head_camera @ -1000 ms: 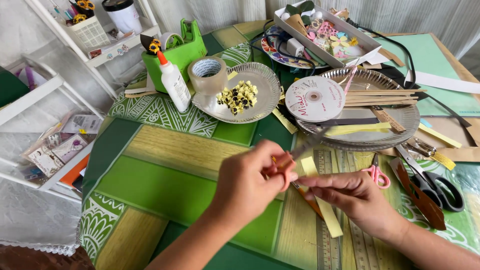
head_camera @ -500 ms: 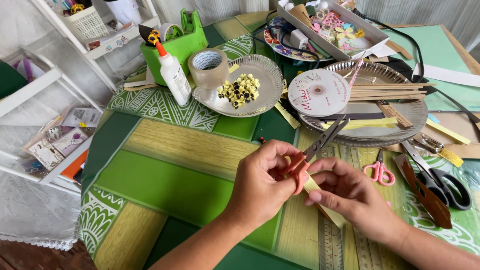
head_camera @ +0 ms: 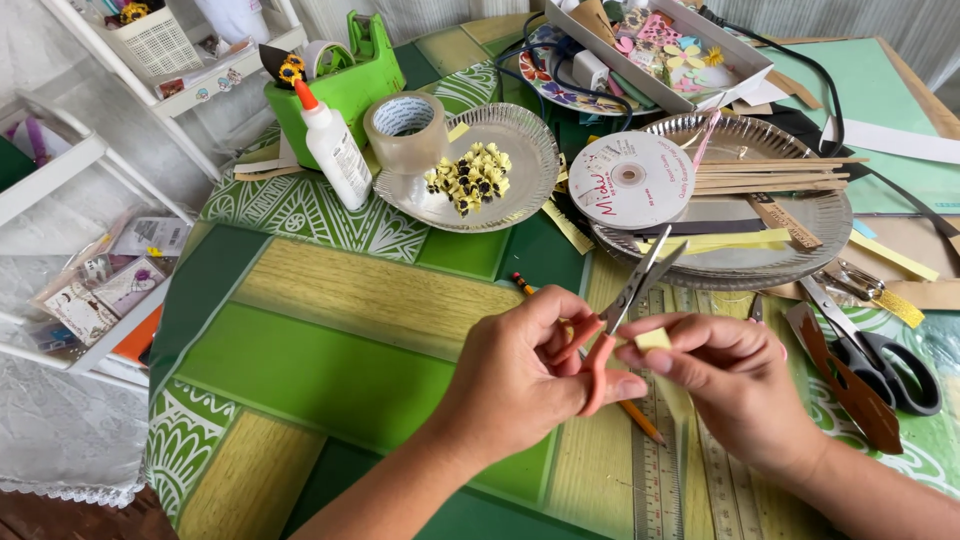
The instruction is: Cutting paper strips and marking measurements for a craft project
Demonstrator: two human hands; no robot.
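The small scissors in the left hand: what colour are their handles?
Orange-red handles on the small scissors, clearest in the head view.

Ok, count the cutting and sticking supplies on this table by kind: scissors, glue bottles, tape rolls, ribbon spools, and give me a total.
Scissors: 2, the orange-handled scissors in the left hand, and the black-handled scissors lying at the right.
Glue bottles: 1, the white glue bottle.
Tape rolls: 1, the clear tape roll.
Ribbon spools: 1, the white ribbon spool.
Total: 5.

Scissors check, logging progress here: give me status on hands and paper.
Left hand grips orange-handled scissors, blades open. Right hand pinches yellow paper strip at the blades. Pencil lies beneath.
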